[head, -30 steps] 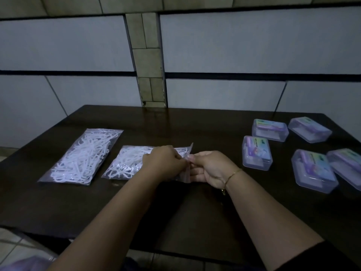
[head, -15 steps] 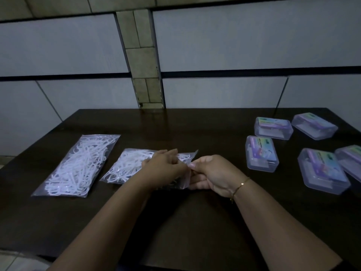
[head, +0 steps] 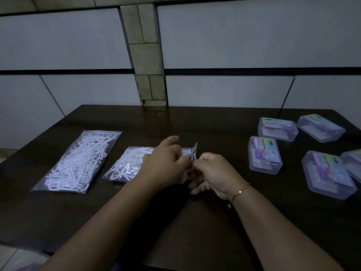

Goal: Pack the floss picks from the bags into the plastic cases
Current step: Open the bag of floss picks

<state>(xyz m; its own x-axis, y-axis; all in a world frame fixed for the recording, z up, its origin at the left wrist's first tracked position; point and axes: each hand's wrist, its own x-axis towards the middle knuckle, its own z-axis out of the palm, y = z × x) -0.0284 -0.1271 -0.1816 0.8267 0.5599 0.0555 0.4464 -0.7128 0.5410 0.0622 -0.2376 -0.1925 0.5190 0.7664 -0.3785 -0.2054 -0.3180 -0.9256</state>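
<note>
Both hands, left (head: 166,165) and right (head: 213,171), pinch the bag (head: 127,165) mouth mid-tabletop; a hard tug could scatter picks.

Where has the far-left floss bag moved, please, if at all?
No: the far-left bag keeps its place by the table's left edge; only the camera shifted.

A single head-worn camera looks forward and down from the near edge of the desk (head: 195,122), close above it, facing the far edge and the wall (head: 234,36) behind.
</note>
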